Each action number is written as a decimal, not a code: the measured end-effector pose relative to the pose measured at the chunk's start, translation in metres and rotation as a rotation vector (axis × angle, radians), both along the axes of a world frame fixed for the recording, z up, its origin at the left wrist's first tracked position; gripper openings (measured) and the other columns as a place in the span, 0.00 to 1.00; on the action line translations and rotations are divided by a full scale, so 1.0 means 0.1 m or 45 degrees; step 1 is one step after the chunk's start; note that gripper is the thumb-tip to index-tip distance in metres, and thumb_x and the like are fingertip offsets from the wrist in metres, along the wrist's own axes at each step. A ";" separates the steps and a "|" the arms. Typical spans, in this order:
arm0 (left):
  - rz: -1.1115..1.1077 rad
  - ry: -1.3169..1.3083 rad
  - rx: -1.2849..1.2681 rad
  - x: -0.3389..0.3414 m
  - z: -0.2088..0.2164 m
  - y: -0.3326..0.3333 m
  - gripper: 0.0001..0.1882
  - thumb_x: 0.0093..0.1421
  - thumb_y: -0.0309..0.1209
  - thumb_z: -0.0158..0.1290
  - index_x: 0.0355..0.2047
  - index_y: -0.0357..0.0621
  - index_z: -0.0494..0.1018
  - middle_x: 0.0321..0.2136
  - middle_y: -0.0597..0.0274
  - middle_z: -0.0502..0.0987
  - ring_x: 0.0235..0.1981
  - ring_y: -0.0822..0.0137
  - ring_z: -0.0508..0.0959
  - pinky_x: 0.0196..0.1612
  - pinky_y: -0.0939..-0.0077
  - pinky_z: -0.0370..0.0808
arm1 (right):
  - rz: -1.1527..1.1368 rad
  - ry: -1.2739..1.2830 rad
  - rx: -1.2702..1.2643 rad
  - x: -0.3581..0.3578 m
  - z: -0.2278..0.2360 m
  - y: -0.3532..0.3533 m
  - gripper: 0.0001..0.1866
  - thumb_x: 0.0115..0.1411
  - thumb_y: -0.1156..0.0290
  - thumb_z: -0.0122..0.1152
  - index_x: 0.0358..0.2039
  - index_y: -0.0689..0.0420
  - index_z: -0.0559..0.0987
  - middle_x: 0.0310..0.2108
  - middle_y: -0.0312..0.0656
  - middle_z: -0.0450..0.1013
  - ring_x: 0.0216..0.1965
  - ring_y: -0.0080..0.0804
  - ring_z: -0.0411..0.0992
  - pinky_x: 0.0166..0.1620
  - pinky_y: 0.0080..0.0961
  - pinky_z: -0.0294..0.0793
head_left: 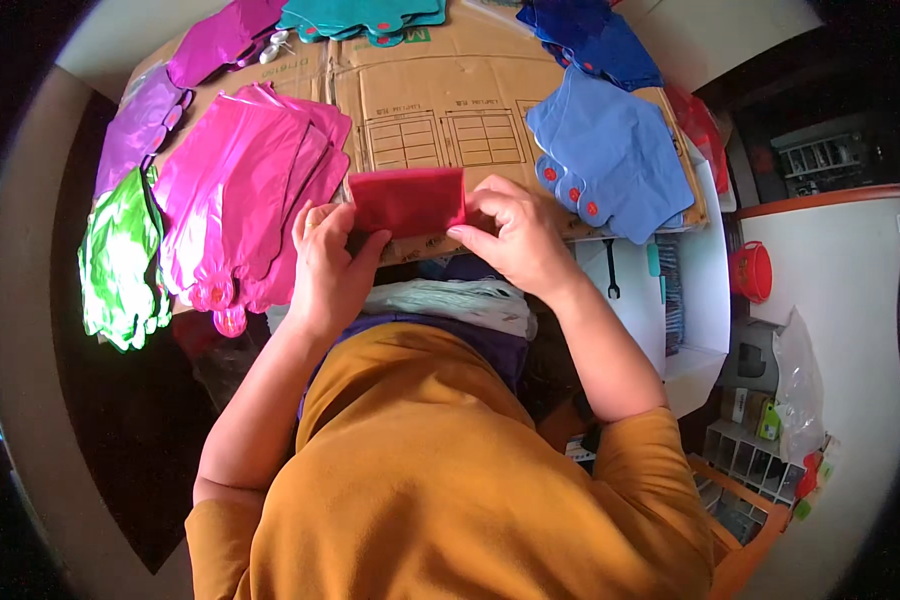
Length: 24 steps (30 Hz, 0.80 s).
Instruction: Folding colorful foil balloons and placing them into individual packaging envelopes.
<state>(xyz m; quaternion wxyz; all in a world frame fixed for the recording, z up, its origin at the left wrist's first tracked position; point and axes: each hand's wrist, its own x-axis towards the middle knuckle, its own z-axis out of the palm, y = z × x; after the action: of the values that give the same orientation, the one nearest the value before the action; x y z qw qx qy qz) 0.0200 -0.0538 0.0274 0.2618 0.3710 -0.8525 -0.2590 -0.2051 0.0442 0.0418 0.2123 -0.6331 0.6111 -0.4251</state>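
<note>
A dark red piece of thin, shiny sheet point(408, 200), folded into a rectangle, is held up in front of me over the near edge of the cardboard. My left hand point(332, 250) pinches its left end between thumb and fingers. At the other end, my right hand point(505, 225) grips the right edge, thumb toward me. Left of my left hand lies a pile of glossy pink flat foil balloons point(245, 180) with wavy edges. Blue flat foil balloons point(615, 150) with red dots along one edge lie to the right of my right hand.
Flattened cardboard point(380, 85) covers the table. Around its rim lie purple point(135, 130), green point(125, 265), teal point(360, 14) and dark blue point(595, 40) piles. White earbuds point(273, 46) rest at the back left. A white box point(695, 300) stands right; whitish bundled material point(450, 303) is near my lap.
</note>
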 end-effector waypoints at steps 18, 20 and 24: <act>-0.129 0.954 2.432 0.23 -0.14 0.65 0.14 0.68 0.28 0.54 0.52 0.39 0.73 0.43 0.53 0.82 0.43 0.58 0.84 0.44 0.65 0.83 | 0.127 0.786 -0.661 0.02 -0.18 0.19 0.21 0.46 0.84 0.65 0.43 0.53 0.81 0.36 0.36 0.72 0.35 0.38 0.69 0.40 0.35 0.71; -0.091 0.950 2.406 0.18 -0.13 0.63 0.10 0.69 0.25 0.52 0.49 0.41 0.75 0.39 0.57 0.83 0.38 0.62 0.85 0.38 0.70 0.84 | 0.043 0.639 -0.542 0.02 -0.14 0.19 0.22 0.48 0.86 0.63 0.45 0.55 0.80 0.36 0.38 0.73 0.34 0.36 0.71 0.39 0.32 0.73; -0.190 0.872 2.308 0.21 -0.21 0.57 0.10 0.68 0.28 0.55 0.49 0.45 0.76 0.40 0.61 0.83 0.40 0.68 0.84 0.40 0.76 0.81 | -0.100 -0.355 0.099 -0.01 -0.02 0.38 0.19 0.61 0.81 0.60 0.54 0.61 0.77 0.39 0.38 0.77 0.35 0.19 0.75 0.39 0.17 0.75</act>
<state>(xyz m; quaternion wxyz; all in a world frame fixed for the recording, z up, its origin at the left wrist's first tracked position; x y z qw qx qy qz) 0.0415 0.0028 0.0060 0.0935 0.2813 -0.2286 -0.9273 -0.2060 0.0821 0.0396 0.3026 -0.5347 0.6159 -0.4931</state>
